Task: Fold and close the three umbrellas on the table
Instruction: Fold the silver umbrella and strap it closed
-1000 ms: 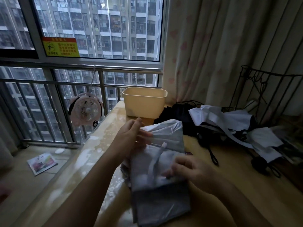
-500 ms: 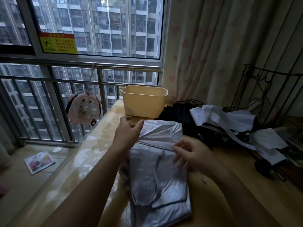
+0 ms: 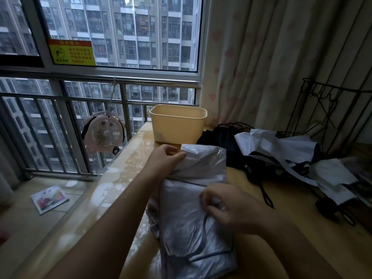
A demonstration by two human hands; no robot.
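Observation:
A silver-grey umbrella [image 3: 193, 200] lies flattened lengthwise on the wooden table [image 3: 281, 228], its canopy folded into a long panel. My left hand [image 3: 167, 158] pinches the far top edge of the canopy. My right hand [image 3: 227, 206] has its fingers curled around the umbrella's grey strap at the middle. To the right lies a black umbrella [image 3: 227, 141] with a wrist cord, and a white and black umbrella [image 3: 285, 150] sprawls unfolded beside it.
A cream plastic bin [image 3: 178, 122] stands at the table's far edge by the window. A black wire rack [image 3: 332, 117] rises at the right in front of the curtain. A small pink fan [image 3: 105, 132] hangs on the railing; a booklet [image 3: 49, 199] lies on the floor at left.
My right hand came down from hovering and closed on the strap at the umbrella's middle. My left hand moved from the canopy's left side to pinch its top edge.

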